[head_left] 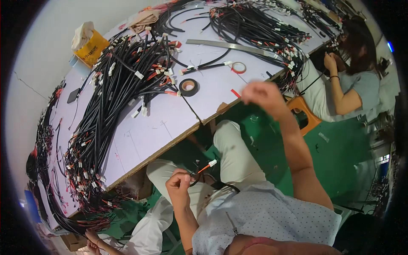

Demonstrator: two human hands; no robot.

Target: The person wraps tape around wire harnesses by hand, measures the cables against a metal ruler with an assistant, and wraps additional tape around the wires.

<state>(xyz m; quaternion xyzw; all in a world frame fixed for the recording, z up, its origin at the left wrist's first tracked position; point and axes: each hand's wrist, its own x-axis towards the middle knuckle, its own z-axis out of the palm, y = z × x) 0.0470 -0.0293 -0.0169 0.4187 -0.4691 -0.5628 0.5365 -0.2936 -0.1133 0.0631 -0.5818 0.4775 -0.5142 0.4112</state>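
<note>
Over my lap, my left hand (179, 185) pinches a black wire harness; its bared orange wires (204, 168) end in a white connector (212, 162). The black cable runs on across my lap. Smeared by motion, my right hand (264, 98) is raised by the table's front edge, and its fingers cannot be made out. Just left of it, a short red tape strip (235, 93) sticks at that edge. A roll of black tape (188, 87) and a roll of red tape (238, 67) lie on the white table.
Large bundles of black cables (106, 97) with white connectors cover the table (144, 136). A steel ruler (231, 45) lies behind the tape rolls. At the back left stands a yellow bag (92, 47). A co-worker (355, 80) sits at right near an orange stool (307, 114); another person's hand (94, 240) shows lower left.
</note>
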